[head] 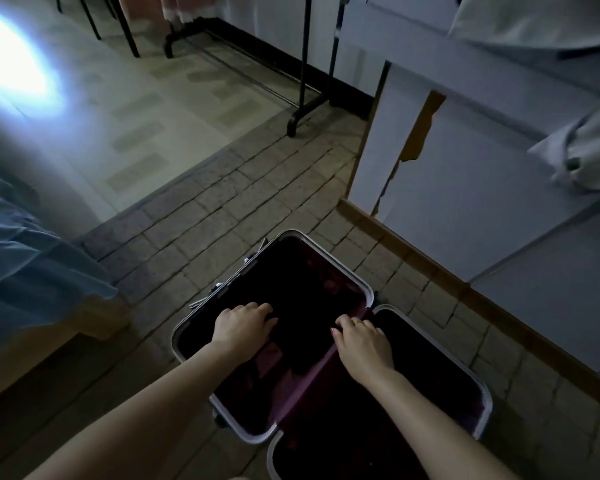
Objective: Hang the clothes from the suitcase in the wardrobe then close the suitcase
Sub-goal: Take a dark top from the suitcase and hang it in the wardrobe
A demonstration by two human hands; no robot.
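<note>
Purple lining: suitcase [329,375], open flat, rounded pale rim.
Dark cloth [302,327]: soft, folded.
Left hand [245,327]: curled onto cloth.
Right hand [362,341]: curled onto cloth.

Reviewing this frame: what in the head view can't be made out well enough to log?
- Suitcase contents: too dark; only a black mass under both hands.
- Left hand and right hand: fingers end in that dark mass, so whether they grip anything is unclear.
- Suitcase near half: cut off by the bottom edge.
- Clothes rack: its top is cut off by the top edge.
- Floor, upper left: washed out by glare.
</note>
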